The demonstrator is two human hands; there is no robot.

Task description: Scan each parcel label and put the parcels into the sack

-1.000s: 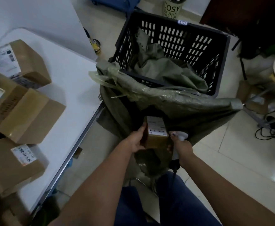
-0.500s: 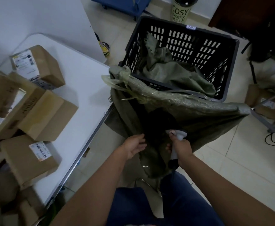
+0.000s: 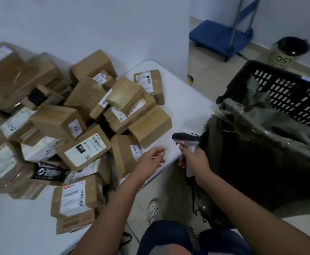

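A heap of several brown cardboard parcels (image 3: pixel 73 126) with white labels covers the white table (image 3: pixel 185 109). My left hand (image 3: pixel 151 160) hovers empty, fingers loosely curled, just right of a small upright parcel (image 3: pixel 125 153) at the heap's near edge. My right hand (image 3: pixel 193 160) grips the handle of a grey barcode scanner (image 3: pixel 186 139), whose head points left toward the parcels. The dark green sack (image 3: pixel 260 162) hangs open right of the table, its mouth draped against a black crate (image 3: pixel 283 89). Its inside is dark.
A blue platform trolley (image 3: pixel 222 37) stands by the far wall. A bin with a black liner (image 3: pixel 288 52) sits behind the crate. My legs in blue jeans (image 3: pixel 178 238) and one white shoe (image 3: pixel 155 208) are below.
The small labelled parcel left my left hand and went into the sack. My view swung left to the table, and my left hand moved from the sack toward the parcels. The scanner stayed in my right hand.
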